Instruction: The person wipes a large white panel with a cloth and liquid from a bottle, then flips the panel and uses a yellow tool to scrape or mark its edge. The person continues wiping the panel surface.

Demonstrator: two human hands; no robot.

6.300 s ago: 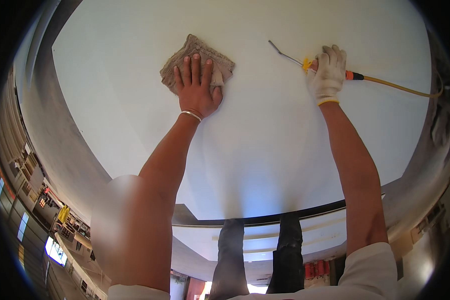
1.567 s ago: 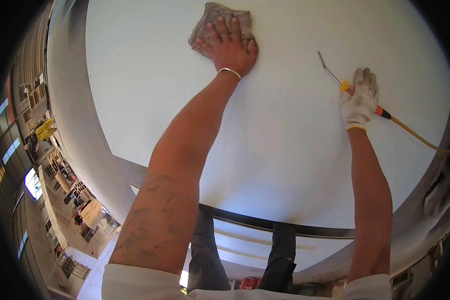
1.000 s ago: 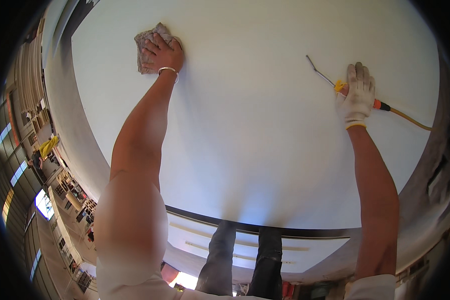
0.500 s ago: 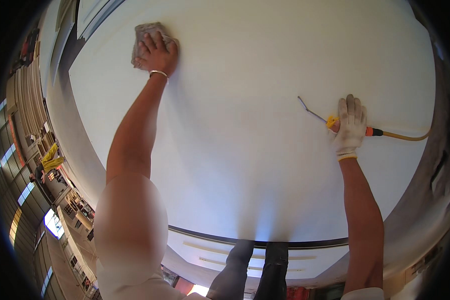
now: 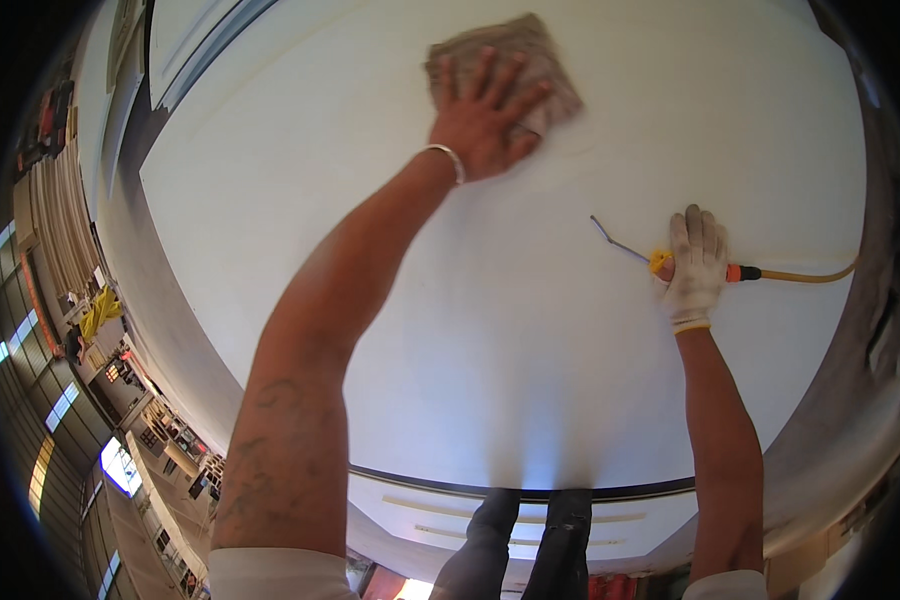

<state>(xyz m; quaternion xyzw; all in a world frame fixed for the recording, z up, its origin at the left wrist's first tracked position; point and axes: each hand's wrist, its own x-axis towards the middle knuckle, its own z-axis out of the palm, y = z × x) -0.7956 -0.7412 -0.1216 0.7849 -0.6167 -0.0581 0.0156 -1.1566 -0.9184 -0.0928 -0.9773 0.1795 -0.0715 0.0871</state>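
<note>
With fingers spread, my bare left hand (image 5: 478,125) presses flat on a crumpled greyish-brown cloth (image 5: 545,75) on a large white panel (image 5: 450,330). The cloth lies near the panel's far side, and a light bracelet circles that wrist. On the right, my right hand (image 5: 698,262) wears a white knit glove and rests on the panel over an air blow gun. The gun's thin bent metal nozzle (image 5: 615,240) and yellow part (image 5: 660,263) stick out to the left by my thumb. Its grip is hidden under my palm, where the thumb curls in while the other fingers lie straight.
A yellowish hose (image 5: 810,278) with an orange-and-black fitting runs from the gun over the panel's right edge. My legs (image 5: 555,540) stand at the near edge. Stacked boards (image 5: 60,200) and a person in yellow (image 5: 98,312) are far left.
My left hand has swept the cloth to the right across the panel, and the cloth is spread wider. My right hand with the blow gun has hardly shifted.
</note>
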